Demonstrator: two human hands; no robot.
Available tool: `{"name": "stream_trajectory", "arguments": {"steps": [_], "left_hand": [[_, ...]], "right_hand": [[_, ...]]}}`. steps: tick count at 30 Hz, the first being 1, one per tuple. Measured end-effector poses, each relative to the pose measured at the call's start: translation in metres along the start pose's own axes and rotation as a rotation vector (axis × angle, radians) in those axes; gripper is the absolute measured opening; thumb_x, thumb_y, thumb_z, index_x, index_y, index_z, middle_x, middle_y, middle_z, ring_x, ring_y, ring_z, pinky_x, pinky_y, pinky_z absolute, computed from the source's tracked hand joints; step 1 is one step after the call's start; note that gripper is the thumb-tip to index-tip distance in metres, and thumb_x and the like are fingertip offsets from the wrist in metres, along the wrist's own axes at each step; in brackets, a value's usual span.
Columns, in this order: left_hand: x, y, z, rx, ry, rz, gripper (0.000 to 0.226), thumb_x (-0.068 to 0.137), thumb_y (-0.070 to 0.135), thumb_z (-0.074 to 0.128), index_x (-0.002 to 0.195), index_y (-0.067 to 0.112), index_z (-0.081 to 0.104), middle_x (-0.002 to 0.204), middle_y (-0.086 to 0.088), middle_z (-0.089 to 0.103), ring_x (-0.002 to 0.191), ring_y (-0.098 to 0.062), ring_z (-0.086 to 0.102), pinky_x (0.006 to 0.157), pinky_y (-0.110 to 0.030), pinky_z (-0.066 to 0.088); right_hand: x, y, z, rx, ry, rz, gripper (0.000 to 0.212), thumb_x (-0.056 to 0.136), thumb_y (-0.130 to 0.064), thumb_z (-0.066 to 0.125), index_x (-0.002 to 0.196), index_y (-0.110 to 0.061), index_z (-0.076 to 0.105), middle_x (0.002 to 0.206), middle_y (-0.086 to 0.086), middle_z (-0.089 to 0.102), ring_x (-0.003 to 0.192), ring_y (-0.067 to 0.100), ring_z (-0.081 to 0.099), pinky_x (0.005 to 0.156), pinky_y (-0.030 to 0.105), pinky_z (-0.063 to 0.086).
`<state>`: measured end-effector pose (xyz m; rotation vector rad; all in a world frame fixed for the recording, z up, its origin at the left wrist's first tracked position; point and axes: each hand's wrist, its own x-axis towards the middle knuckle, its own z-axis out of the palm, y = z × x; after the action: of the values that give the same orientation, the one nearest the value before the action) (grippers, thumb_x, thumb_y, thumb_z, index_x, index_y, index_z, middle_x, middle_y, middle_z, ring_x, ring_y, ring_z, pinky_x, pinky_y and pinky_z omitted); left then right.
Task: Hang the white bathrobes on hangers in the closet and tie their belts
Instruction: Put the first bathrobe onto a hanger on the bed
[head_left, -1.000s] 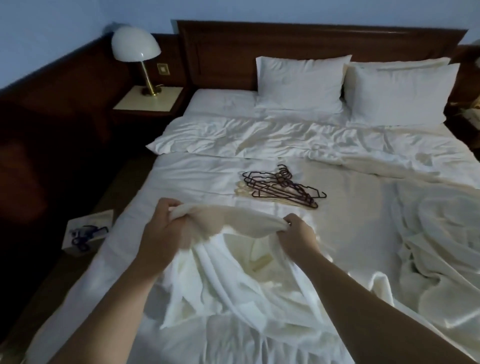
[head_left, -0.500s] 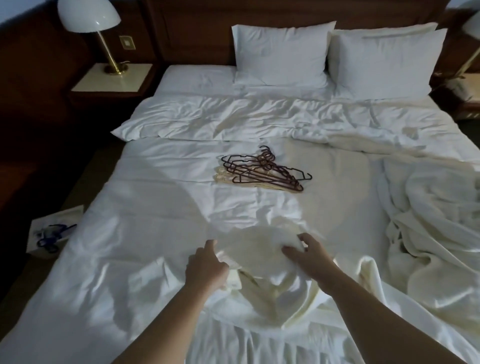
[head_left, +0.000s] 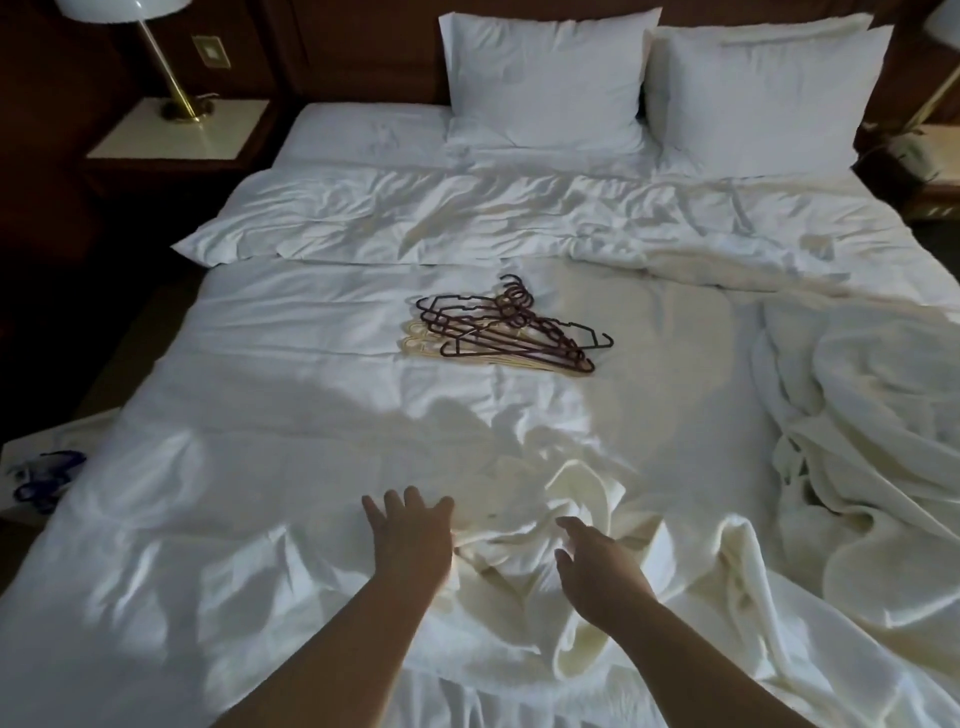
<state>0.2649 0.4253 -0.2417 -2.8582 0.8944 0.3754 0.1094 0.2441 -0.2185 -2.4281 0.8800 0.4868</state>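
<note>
Two bare forearms reach forward over a bed (head_left: 260, 519) with white sheets. The left hand (head_left: 410, 540) has its fingers straight and spread, palm down at the edge of a crumpled white bathrobe (head_left: 582, 499) lying at the near end of the bed. The right hand (head_left: 597, 571) is above the same bathrobe, fingers relaxed, gripping nothing. Farther up the bed lies a pile of dark hangers (head_left: 509, 332). More white cloth (head_left: 872, 441) is heaped at right. Two pillows (head_left: 545, 78) stand against the headboard, a lamp (head_left: 171, 67) at left.

You are viewing a dim scene: light falls on the bed (head_left: 311, 426) from the near side, shadows darken the left, edges bow outward.
</note>
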Motion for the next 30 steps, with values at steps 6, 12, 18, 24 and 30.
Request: {"name": "stream_trajectory", "arguments": {"steps": [6,12,18,24,30], "left_hand": [[0.001,-0.001,-0.046,-0.748,0.079,0.128,0.023,0.099,0.025,0.061,0.076,0.023,0.055,0.069,0.005,0.055,0.066,-0.014,0.047,0.064,-0.033,0.044],[-0.015,-0.021,-0.099,-1.473,-0.015,-0.136,0.032,0.102,0.029,0.059,0.077,0.009,0.057,0.068,-0.002,0.052,0.065,-0.017,0.050,0.065,-0.034,0.042],[-0.010,-0.050,-0.119,-1.275,0.076,-0.151,0.034,0.103,0.039,0.058,0.079,0.015,0.061,0.068,0.003,0.059,0.064,-0.015,0.055,0.065,-0.034,0.043],[-0.003,-0.053,-0.118,-1.167,0.061,-0.240,0.042,0.104,0.035,0.056,0.069,0.014,0.047,0.061,0.004,0.044,0.058,-0.014,0.043,0.060,-0.035,0.031],[-0.024,-0.063,-0.112,-0.902,-0.187,-0.041,0.023,0.096,0.052,0.063,0.092,0.029,0.063,0.079,0.008,0.064,0.069,-0.003,0.060,0.058,-0.019,0.041]], "right_hand": [[0.009,-0.020,-0.002,0.013,0.303,-0.018,0.060,0.097,-0.035,0.055,0.153,-0.035,0.032,0.142,0.004,0.037,0.136,0.025,0.039,0.110,0.040,0.041],[0.039,-0.040,-0.047,0.116,0.216,-0.235,0.039,0.095,-0.055,0.060,0.132,-0.044,0.058,0.161,-0.009,0.034,0.156,0.018,0.012,0.127,0.047,0.001],[0.042,-0.078,-0.112,0.503,-0.047,-0.182,0.027,0.094,-0.040,0.067,0.077,-0.019,0.065,0.072,-0.004,0.060,0.065,0.011,0.052,0.061,0.028,0.043],[0.037,-0.089,-0.139,0.668,-0.143,-0.140,0.020,0.092,-0.028,0.071,0.082,-0.011,0.073,0.069,-0.004,0.061,0.064,0.009,0.053,0.062,0.023,0.041],[0.034,-0.083,-0.149,0.768,0.014,-0.017,0.013,0.089,-0.023,0.073,0.082,-0.012,0.075,0.067,0.001,0.065,0.062,0.016,0.057,0.057,0.027,0.043]]}}
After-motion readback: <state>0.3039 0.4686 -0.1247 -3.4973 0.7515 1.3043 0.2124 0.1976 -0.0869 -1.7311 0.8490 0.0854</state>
